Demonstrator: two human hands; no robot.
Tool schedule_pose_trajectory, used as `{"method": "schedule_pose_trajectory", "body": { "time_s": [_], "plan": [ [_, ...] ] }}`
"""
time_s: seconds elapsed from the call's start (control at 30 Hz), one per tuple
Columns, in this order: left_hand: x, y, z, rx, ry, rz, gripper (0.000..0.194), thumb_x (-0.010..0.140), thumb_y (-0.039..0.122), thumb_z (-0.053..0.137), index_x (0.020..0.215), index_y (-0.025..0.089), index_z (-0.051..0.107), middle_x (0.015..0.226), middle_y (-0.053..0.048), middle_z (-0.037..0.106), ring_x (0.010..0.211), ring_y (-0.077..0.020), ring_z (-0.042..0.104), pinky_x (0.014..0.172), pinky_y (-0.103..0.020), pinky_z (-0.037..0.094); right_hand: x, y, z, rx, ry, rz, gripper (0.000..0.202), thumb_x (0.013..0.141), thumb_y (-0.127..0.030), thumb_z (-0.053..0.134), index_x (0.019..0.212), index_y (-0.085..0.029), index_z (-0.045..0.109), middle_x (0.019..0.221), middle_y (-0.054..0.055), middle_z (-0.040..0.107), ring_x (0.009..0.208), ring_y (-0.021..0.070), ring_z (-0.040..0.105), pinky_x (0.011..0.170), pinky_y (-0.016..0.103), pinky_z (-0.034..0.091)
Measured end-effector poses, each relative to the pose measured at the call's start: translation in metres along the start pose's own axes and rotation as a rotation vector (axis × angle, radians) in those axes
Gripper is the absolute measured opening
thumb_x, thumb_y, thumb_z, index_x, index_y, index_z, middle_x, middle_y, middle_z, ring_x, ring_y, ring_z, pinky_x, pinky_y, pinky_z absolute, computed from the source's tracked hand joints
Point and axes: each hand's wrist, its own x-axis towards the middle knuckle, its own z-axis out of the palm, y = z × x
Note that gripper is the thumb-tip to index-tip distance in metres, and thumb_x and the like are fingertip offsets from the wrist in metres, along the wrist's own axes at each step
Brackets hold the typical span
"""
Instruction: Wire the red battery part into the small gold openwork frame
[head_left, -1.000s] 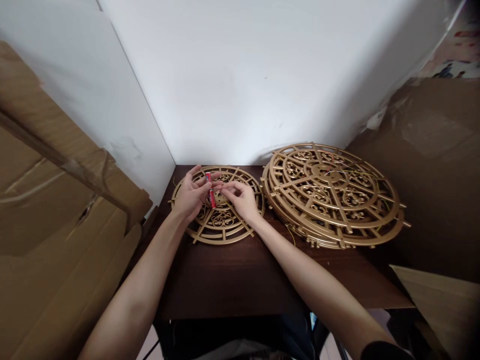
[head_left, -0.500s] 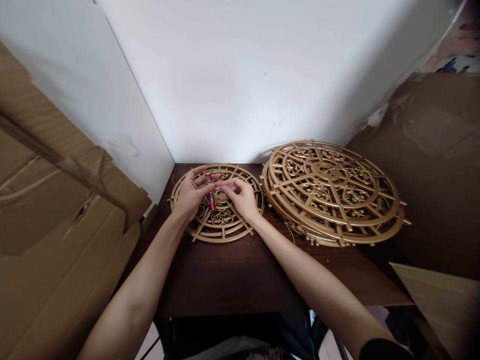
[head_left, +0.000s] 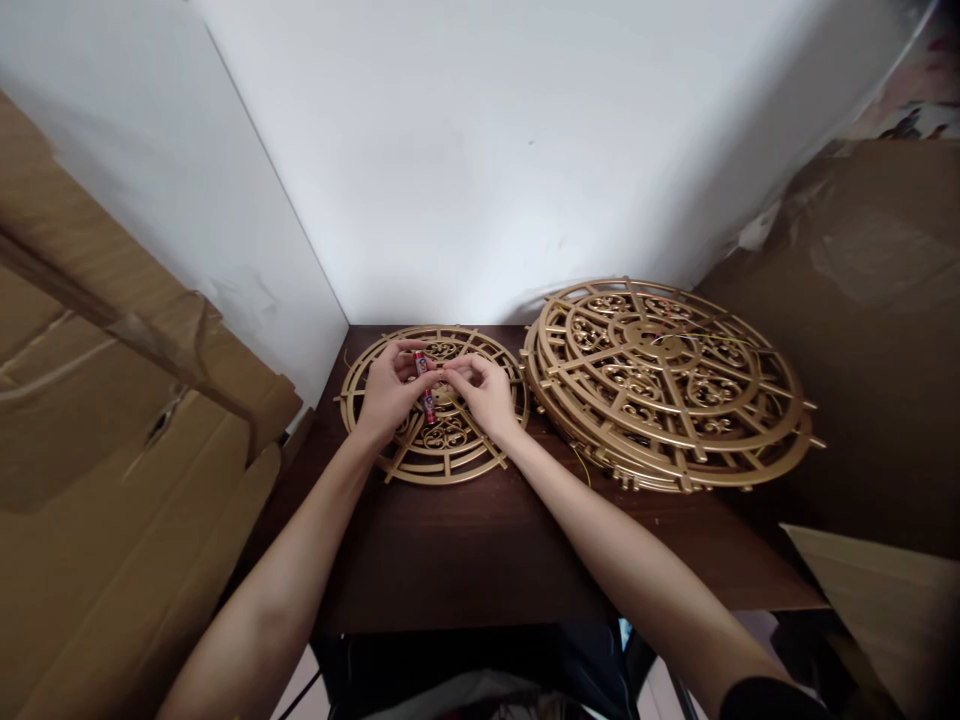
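In the head view my left hand [head_left: 388, 398] is closed over the middle of a gold round lattice panel [head_left: 446, 468] that lies flat on the table. A slim red tube with a printed label [head_left: 429, 408] stands out between its fingers, tilted slightly, its middle hidden by the thumb. My right hand [head_left: 489, 400] is pinched, thumb against fingertips, meeting the left fingertips over the panel's centre. Whatever is in this pinch is too small to make out.
To the right, a stack of several gold lattice panels [head_left: 667, 400] leans a little, with thin wires [head_left: 694, 335] on top. Cardboard [head_left: 112, 480] stands at the left, more cardboard [head_left: 870, 330] at the right. A white wall [head_left: 480, 170] closes off the back of the dark wooden table [head_left: 465, 560].
The left hand's fingers have curled in more around the red tube, which has shifted slightly right and down. The right hand stays nearly in place, still pinched.
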Motion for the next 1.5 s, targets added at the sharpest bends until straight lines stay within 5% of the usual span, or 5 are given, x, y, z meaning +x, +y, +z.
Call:
{"method": "schedule_pose_trajectory", "body": {
  "time_s": [0.83,1.23,1.5],
  "plan": [
    [0.0,-0.0044,0.0024,-0.017,-0.078,-0.045,0.035,0.069,0.018,0.069,0.101,0.015,0.054,0.076,0.0,0.064,0.062,-0.0114,0.063,0.062,-0.026,0.055,-0.0033,-0.0062,0.0002,-0.002,0.042,-0.035,0.014,0.076,-0.03,0.066,0.082,-0.018,0.067,0.063,-0.002,0.063,0.056,0.0113,0.055,0.055,0.024,0.044],
    [-0.0025,-0.0029,0.0055,-0.015,-0.043,-0.094,0.036,0.076,0.027,0.068,0.102,0.016,0.046,0.08,-0.003,0.065,0.064,-0.0152,0.066,0.051,-0.029,0.059,0.0011,-0.0052,-0.0007,0.134,0.088,0.034,0.014,0.071,-0.029,0.069,0.078,-0.018,0.065,0.071,0.002,0.07,0.064,0.0151,0.065,0.066,0.028,0.052],
    [-0.0062,0.002,0.0066,0.097,-0.128,-0.04,0.025,0.074,0.031,0.07,0.092,0.015,0.062,0.077,-0.005,0.062,0.068,-0.0171,0.063,0.042,-0.025,0.056,0.0013,-0.004,-0.002,0.064,0.079,0.029,0.016,0.073,-0.032,0.068,0.08,-0.018,0.066,0.067,0.001,0.067,0.061,0.0137,0.061,0.062,0.027,0.05]
  ]
}}
